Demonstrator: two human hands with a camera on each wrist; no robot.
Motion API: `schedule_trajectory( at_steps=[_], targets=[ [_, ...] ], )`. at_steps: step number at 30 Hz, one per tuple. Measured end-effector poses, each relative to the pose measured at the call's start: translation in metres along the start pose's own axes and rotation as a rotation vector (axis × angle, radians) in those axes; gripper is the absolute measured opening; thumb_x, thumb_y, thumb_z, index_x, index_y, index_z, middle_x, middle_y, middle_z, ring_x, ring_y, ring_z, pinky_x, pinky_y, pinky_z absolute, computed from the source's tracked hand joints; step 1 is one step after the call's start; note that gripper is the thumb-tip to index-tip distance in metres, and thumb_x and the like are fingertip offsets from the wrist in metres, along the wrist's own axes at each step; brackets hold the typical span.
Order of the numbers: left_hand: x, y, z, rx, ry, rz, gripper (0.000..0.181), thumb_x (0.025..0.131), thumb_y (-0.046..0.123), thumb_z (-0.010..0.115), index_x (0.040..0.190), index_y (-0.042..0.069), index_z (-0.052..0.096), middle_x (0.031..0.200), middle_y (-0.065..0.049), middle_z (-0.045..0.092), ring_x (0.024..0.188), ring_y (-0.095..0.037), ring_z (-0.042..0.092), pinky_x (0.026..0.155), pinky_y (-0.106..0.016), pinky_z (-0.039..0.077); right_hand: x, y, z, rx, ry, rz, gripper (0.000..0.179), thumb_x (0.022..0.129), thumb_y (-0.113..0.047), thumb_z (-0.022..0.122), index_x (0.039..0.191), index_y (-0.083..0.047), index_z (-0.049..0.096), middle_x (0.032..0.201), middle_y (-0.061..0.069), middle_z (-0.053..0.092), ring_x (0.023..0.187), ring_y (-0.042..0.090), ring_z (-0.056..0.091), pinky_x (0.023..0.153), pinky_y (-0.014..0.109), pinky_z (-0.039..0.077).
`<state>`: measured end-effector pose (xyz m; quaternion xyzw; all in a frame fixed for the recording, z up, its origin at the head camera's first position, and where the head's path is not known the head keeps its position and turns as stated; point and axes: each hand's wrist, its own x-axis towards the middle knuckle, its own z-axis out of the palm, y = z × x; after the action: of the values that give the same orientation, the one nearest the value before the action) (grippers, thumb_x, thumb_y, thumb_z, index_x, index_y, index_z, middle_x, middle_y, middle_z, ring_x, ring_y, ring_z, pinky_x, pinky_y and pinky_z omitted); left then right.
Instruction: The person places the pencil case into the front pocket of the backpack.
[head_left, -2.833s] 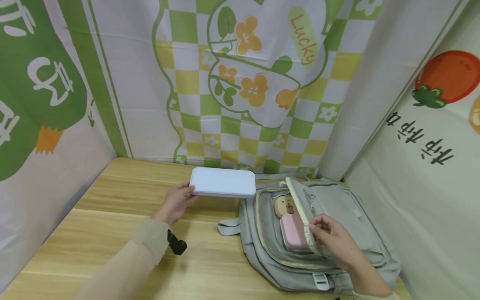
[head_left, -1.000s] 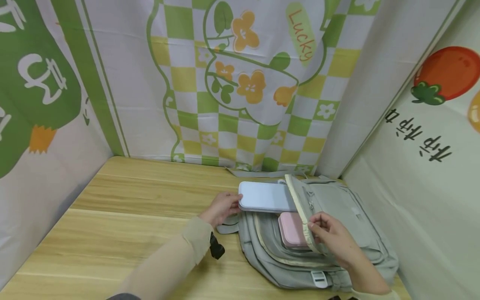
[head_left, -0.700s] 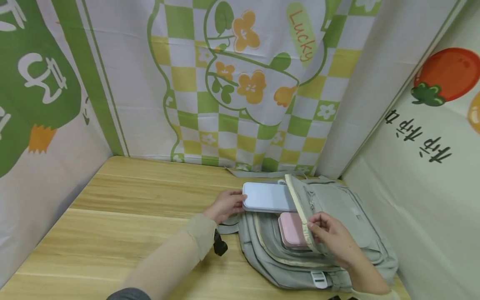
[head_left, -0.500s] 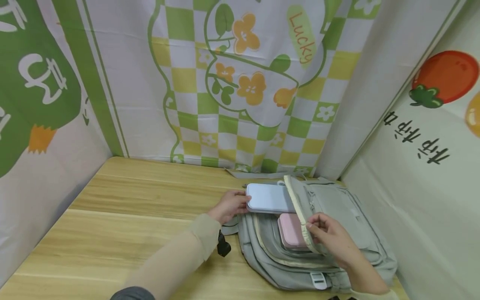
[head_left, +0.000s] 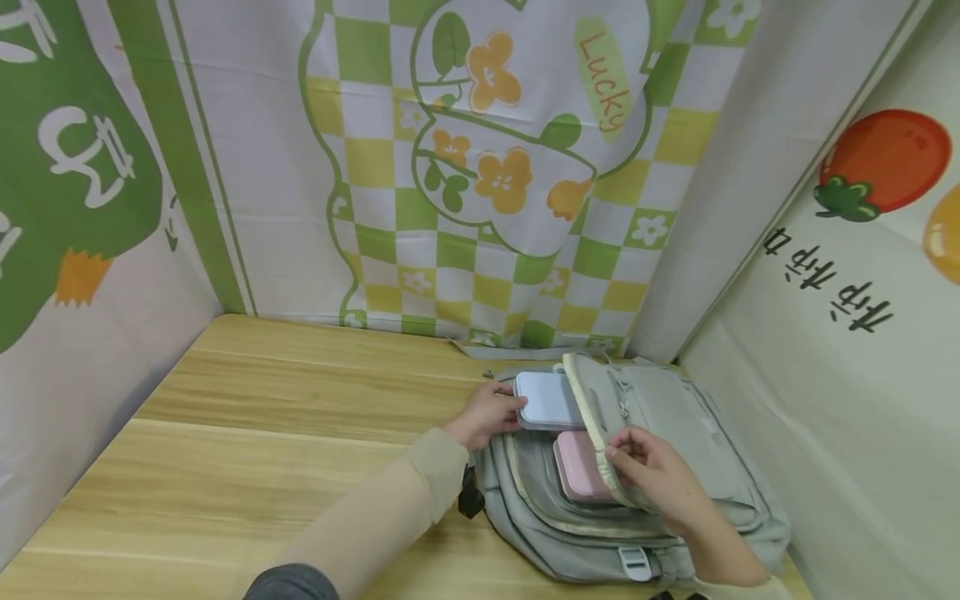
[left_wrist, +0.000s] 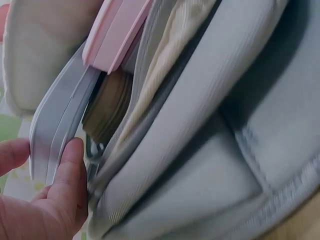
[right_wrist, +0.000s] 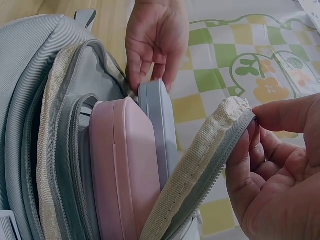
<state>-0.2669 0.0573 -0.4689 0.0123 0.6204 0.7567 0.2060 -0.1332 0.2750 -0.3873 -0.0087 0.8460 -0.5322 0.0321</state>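
A grey backpack (head_left: 547, 546) lies on the table with its front pocket unzipped. My left hand (head_left: 489, 414) pinches the near end of a light blue flat case (head_left: 547, 400), whose far part is hidden under the pocket flap (head_left: 588, 417). In the left wrist view, thumb and fingers grip the case (left_wrist: 55, 125) on both sides. My right hand (head_left: 656, 471) pinches the flap's cream-edged zipper rim and holds it raised. Beside the blue case, a pink case (right_wrist: 125, 165) sits in the pocket. A brown layered item (left_wrist: 107, 105) shows below them in the left wrist view.
The wooden table (head_left: 247, 450) extends to the left of the backpack. A patterned curtain (head_left: 487, 208) hangs behind, with printed cloth walls (head_left: 810, 358) at the sides. A white buckle (head_left: 635, 564) lies at the backpack's near side.
My left hand has carried the blue case rightward from over the table and slid it further under the flap. The tan item seen in the pocket earlier is now covered. My right hand stays on the flap.
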Motion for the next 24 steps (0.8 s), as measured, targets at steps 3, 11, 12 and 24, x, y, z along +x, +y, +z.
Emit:
schedule_trajectory(
  at_steps=[3,11,12,24],
  targets=[
    [0.001,0.001,0.007,-0.003,0.003,0.003,0.031,0.101,0.0,0.063,0.126,-0.012,0.051,0.105,-0.024,0.068,0.087,-0.024,0.071,0.081,-0.038,0.061,0.001,0.0,0.001,-0.012,0.008,0.002,0.009,0.099,0.003,0.061,0.104,0.01,0.058,0.088,0.007,0.055,0.073,0.012,0.053,0.064,0.024,0.049],
    [0.003,0.0,0.021,0.02,0.009,0.005,0.028,0.099,0.001,0.066,0.123,-0.01,0.055,0.099,-0.02,0.068,0.084,-0.022,0.07,0.079,-0.037,0.062,0.001,0.001,0.003,-0.008,0.005,-0.019,0.01,0.098,0.004,0.061,0.104,0.011,0.058,0.087,0.006,0.055,0.071,0.011,0.053,0.062,0.023,0.048],
    [0.003,-0.001,0.023,0.021,0.008,0.008,0.029,0.099,0.001,0.066,0.122,-0.011,0.055,0.099,-0.02,0.067,0.085,-0.023,0.07,0.079,-0.037,0.062,0.001,0.001,0.004,-0.005,0.001,-0.023,0.01,0.098,0.004,0.061,0.104,0.011,0.058,0.087,0.006,0.055,0.071,0.01,0.052,0.062,0.022,0.047],
    [0.002,-0.004,0.04,0.016,-0.002,0.024,0.024,0.099,0.001,0.065,0.119,-0.008,0.053,0.099,-0.016,0.062,0.079,-0.02,0.065,0.078,-0.035,0.061,0.003,-0.002,0.011,-0.042,-0.003,-0.03,0.005,0.099,0.003,0.062,0.101,0.007,0.06,0.086,0.006,0.056,0.069,0.012,0.053,0.061,0.023,0.047]
  ],
)
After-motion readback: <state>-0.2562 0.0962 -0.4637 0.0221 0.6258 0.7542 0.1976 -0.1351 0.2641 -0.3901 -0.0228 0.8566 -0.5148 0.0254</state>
